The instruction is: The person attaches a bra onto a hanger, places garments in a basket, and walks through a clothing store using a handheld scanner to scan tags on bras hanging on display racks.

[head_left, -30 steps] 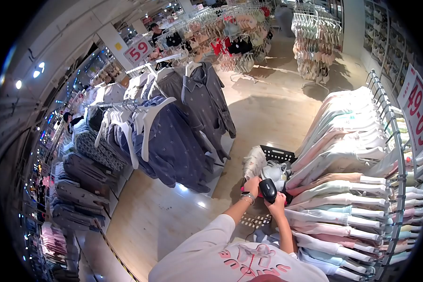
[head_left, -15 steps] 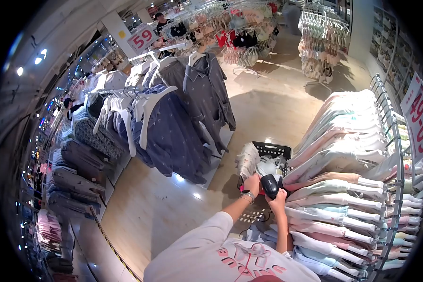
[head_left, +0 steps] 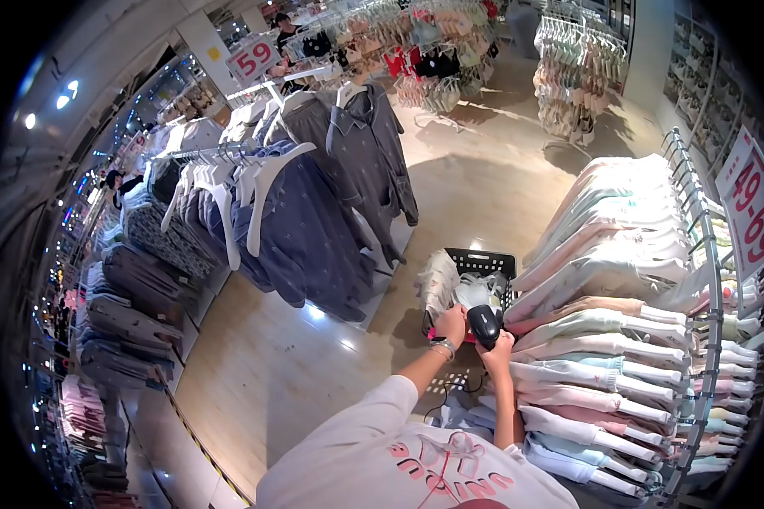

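Note:
A black handheld scanner (head_left: 485,323) is above the near part of a black basket (head_left: 481,261). My right hand (head_left: 497,349) is closed round its handle. My left hand (head_left: 451,324), with a watch and bracelet at the wrist, is beside the scanner over the basket; its fingers are partly hidden and what they hold, if anything, is too small to name. White garments (head_left: 480,291) lie inside the basket, and a light patterned garment (head_left: 437,282) hangs over its left side.
Light pajamas hang on a rack (head_left: 711,280) close at the right. Dark blue and grey pajamas (head_left: 301,229) hang at the left. A price sign (head_left: 745,204) stands at the far right. People (head_left: 285,32) are in the background.
The whole view has shifted slightly, with the racks and basket a little further up and left. My hands remain at the basket with the scanner held.

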### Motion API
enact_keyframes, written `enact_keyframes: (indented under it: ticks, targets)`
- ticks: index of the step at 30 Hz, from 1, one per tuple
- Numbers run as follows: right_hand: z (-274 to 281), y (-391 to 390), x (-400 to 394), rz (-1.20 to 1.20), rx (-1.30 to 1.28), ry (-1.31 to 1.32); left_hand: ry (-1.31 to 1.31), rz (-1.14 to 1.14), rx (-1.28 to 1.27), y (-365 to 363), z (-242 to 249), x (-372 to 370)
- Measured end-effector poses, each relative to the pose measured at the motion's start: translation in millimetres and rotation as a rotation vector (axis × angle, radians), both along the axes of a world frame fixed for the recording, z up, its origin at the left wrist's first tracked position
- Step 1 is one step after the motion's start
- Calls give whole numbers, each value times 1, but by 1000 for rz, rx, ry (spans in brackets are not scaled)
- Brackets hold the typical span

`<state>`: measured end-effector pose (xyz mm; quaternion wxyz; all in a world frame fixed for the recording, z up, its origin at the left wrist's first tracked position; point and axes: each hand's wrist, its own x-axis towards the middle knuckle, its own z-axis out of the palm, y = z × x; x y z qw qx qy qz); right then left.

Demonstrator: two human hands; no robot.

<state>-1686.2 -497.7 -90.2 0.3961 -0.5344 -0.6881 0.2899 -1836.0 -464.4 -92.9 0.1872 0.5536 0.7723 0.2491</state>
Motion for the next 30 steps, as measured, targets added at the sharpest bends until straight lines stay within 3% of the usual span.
enact_keyframes:
  ticks: [14,30]
  targets:
    - [-8,4,-4,-2,50,-13,-4,-12,28,7,6,-4]
    - [-14,10,-19,-49,66,-1,86,-22,33,26,-20,-17]
